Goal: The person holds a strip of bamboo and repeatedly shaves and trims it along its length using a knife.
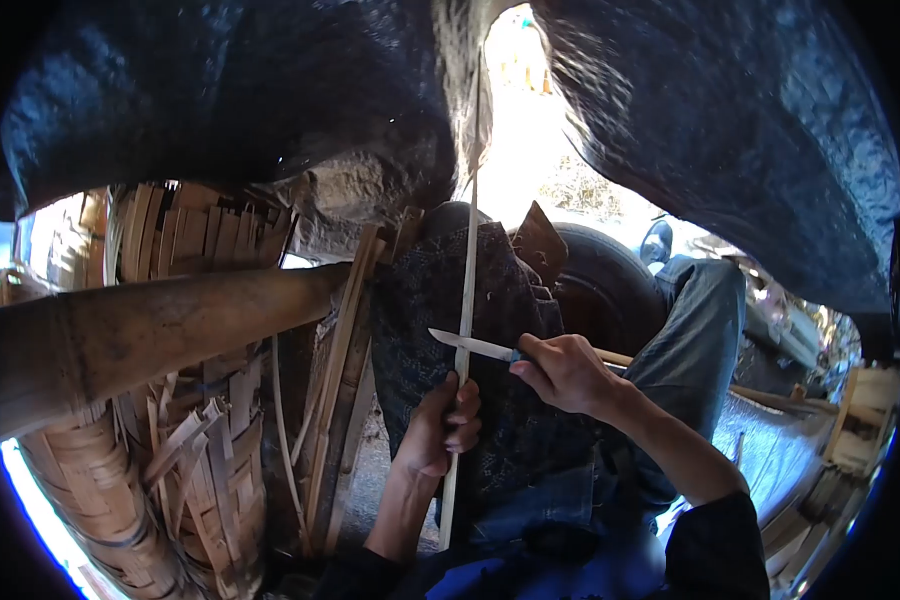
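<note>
A long, thin bamboo strip [469, 265] stands nearly upright in front of me, running over a dark patterned cloth [420, 290] laid on my leg. My left hand [438, 425] is wrapped round the lower part of the strip. Just above it, a knife [475, 346] lies across the strip, its blade pointing left and touching or very close to it. My right hand [568, 372] grips the knife's handle, of which only a bluish bit shows by the fingers. The far end of the strip fades into the bright gap between dark sheets.
A thick bamboo pole [160, 325] juts in from the left. Below it stand bundled bamboo strips [110, 490] and a woven basket-like stack. Dark plastic sheeting [240, 90] hangs low overhead. A tyre [610, 285] lies beyond my knees, with more slats [865, 400] at the right.
</note>
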Demonstrator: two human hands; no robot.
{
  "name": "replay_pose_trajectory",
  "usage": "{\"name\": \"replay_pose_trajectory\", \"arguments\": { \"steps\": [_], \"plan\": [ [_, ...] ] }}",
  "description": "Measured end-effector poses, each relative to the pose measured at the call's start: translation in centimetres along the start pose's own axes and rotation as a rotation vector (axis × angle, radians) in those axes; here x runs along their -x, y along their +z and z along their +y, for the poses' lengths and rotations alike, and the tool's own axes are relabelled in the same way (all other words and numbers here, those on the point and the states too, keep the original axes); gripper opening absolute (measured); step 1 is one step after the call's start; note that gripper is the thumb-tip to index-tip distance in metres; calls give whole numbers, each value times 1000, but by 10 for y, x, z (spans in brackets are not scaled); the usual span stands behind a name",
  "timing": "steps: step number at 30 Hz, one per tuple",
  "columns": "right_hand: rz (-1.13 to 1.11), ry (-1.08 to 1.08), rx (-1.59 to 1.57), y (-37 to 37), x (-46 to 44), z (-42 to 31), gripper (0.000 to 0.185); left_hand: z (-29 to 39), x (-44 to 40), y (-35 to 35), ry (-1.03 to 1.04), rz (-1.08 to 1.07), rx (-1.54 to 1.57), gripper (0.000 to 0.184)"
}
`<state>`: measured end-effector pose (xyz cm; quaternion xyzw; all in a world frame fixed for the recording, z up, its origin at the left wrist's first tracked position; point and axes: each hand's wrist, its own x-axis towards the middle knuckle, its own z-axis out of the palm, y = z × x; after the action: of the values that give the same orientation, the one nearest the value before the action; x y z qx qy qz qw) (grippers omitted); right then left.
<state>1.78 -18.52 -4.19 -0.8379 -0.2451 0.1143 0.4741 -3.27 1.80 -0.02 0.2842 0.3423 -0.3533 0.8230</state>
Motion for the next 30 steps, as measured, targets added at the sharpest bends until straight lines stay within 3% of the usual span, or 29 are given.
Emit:
{"name": "replay_pose_trajectory", "arguments": {
  "steps": [4,11,13,17,20,27,30],
  "plan": [
    [28,72,169,14,3,1,38,-2,0,0,-7,40,-87,32],
    [20,130,198,21,-7,1,40,-9,1,16,89,153,-255,32],
    [271,396,224,21,-23,10,40,-12,4,16,98,197,-274,33],
    [344,237,6,21,-47,45,40,-8,6,9,82,103,-211,32],
    [407,181,16,10,-44,35,38,-4,6,9,102,81,-170,32],
    [104,219,-177,-9,-7,0,35,-2,1,11,74,52,-126,33],
    [5,71,-45,-1,0,3,35,-6,2,18,103,120,-256,33]
  ]
}}
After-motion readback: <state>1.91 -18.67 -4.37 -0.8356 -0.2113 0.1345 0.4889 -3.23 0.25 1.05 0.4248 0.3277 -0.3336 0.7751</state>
